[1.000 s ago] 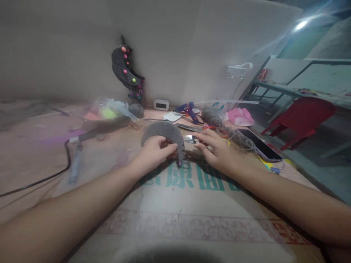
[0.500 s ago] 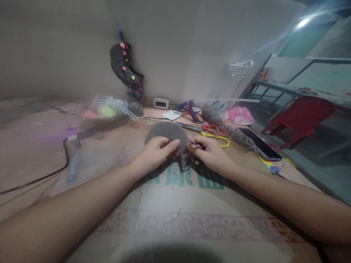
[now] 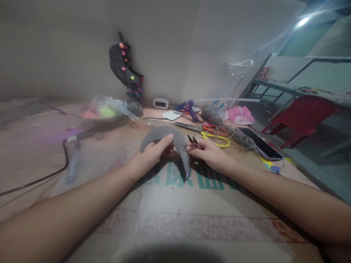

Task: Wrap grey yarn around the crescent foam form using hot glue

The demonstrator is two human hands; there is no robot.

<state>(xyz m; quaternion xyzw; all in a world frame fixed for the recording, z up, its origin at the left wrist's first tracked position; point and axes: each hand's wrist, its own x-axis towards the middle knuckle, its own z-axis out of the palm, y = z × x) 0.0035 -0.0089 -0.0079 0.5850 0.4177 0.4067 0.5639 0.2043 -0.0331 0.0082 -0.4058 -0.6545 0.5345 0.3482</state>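
Observation:
A crescent wrapped in grey yarn [image 3: 164, 132] is gripped by my left hand [image 3: 156, 149], thumb on top and fingers curled underneath. Its pointed tip, showing a bit of purple, hangs toward me over the printed board. Against the crescent's right edge, my right hand [image 3: 203, 150] is closed, thumb and forefinger pinched there. What looks like a pair of thread snips [image 3: 193, 141] is held in that hand, two dark points sticking up apart. Any yarn in the pinch is too small to make out.
Behind my right hand lie yellow-handled scissors [image 3: 216, 138], an orange-handled tool and tangled grey yarn [image 3: 212, 116]. Farther back are a glue gun [image 3: 190, 109] and small clock [image 3: 160, 103]. A phone [image 3: 260, 143] lies right, a bowl [image 3: 105, 122] left. A decorated crescent [image 3: 119, 62] hangs on the wall.
My right hand came left to the crescent's edge, and the snips turned so their points now face up. The crescent tilted in my left hand, its tip lower and farther right.

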